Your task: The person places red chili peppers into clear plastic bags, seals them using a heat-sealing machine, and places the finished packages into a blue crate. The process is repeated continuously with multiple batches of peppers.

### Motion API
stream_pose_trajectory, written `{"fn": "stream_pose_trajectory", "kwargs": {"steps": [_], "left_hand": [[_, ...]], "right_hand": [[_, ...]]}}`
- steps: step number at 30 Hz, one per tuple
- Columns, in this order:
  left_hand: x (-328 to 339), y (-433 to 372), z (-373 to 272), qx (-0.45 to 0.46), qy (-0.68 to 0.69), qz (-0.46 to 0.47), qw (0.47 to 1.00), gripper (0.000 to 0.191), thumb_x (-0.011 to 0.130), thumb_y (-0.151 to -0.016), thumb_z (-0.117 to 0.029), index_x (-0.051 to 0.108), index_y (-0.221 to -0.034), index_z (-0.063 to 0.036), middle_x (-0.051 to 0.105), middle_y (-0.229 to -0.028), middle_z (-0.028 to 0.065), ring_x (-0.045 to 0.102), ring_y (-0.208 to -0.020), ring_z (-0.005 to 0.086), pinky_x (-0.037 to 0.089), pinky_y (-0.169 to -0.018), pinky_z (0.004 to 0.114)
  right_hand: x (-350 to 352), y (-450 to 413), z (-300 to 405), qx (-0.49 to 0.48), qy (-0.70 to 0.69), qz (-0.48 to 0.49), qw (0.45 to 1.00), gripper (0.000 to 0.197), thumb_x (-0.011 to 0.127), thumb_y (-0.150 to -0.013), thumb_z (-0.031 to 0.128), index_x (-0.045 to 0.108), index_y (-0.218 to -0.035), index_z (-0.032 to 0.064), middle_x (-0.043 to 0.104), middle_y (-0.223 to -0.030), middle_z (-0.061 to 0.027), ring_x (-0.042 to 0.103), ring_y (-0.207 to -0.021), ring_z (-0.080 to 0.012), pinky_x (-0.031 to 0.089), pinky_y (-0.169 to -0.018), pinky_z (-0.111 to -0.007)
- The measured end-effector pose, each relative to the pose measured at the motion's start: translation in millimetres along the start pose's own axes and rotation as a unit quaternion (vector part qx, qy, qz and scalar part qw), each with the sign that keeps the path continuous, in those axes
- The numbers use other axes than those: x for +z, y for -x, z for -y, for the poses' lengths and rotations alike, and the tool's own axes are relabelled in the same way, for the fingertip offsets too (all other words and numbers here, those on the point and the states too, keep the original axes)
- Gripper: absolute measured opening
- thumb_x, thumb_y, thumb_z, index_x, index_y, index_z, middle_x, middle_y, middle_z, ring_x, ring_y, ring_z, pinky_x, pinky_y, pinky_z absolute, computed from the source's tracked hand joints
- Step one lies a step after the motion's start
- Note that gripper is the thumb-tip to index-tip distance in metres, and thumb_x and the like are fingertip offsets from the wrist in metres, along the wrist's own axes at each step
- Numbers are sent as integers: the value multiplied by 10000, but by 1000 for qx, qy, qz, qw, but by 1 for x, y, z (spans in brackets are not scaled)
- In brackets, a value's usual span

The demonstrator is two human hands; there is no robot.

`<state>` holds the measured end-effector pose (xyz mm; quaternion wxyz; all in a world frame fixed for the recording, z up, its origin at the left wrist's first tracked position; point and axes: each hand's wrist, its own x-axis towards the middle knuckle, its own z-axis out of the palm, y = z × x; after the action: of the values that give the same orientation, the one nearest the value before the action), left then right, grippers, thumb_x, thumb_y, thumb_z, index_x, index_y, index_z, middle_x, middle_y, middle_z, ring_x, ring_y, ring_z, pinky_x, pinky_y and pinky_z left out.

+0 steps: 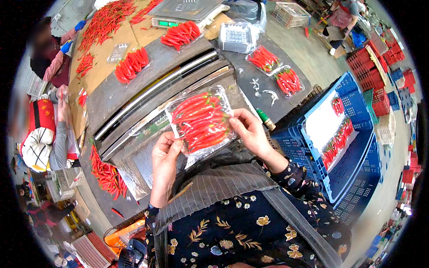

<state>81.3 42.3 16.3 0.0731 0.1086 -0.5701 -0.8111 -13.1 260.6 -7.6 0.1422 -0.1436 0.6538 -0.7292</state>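
Between my two hands is a clear plastic tray of red chilli peppers [201, 120], covered in shiny stretch film and held tilted above the wrapping machine [157, 97]. My left hand [166, 152] grips its near left corner, thumb on top. At the right edge, my right hand [248, 129] pinches the film and rim between thumb and fingers. A loose flap of film hangs from the near side. Beyond the machine sit two filled trays of chillies, one on the left [131, 65] and one farther back [180, 35].
Two wrapped chilli packs [263, 59] [289, 81] lie at the right beside film scraps [269, 95]. A blue crate [357, 87] holding packs stands at my right. Stacked empty trays [236, 37], a weighing scale [187, 10] and loose chillies [105, 23] are farther back. Co-workers [58, 140] are at the left.
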Motion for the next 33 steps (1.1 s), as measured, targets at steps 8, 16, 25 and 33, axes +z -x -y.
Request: {"fn": "stream_pose_trajectory", "kwargs": {"steps": [8, 16, 25, 33], "left_hand": [[22, -21, 5, -47, -15, 58, 997, 224, 633, -873, -92, 519, -1058, -41, 577, -914, 11, 560, -794, 94, 502, -772, 283], [9, -27, -4, 16, -77, 27, 997, 564, 643, -855, -140, 384, -1352, -72, 540, -1166, 94, 571, -949, 175, 484, -777, 280], [-26, -7, 6, 3, -94, -56, 994, 350, 547, -921, -103, 475, -1257, -33, 604, -1075, 72, 572, -911, 135, 470, -783, 275], [-30, -2, 17, -4, -123, -74, 990, 291, 533, -935, -99, 502, -1213, -20, 624, -1019, 81, 585, -864, 147, 478, -760, 275]], "right_hand": [[-17, 8, 6, -16, -46, -99, 994, 184, 526, -949, 133, 547, -1051, -19, 578, -817, -4, 544, -745, -70, 457, -678, -226], [-115, -49, 14, 3, 5, -328, 945, 284, 539, -945, 274, 590, -1065, 22, 572, -858, 18, 524, -700, -65, 454, -619, -225], [-211, -128, -6, -51, 76, -392, 915, 298, 562, -925, 238, 575, -1030, -40, 627, -825, -73, 585, -629, -116, 498, -516, -246], [-122, -169, -86, 39, 139, -329, 933, 308, 599, -872, 285, 652, -921, -15, 648, -707, -66, 617, -576, -135, 500, -524, -297]]}}
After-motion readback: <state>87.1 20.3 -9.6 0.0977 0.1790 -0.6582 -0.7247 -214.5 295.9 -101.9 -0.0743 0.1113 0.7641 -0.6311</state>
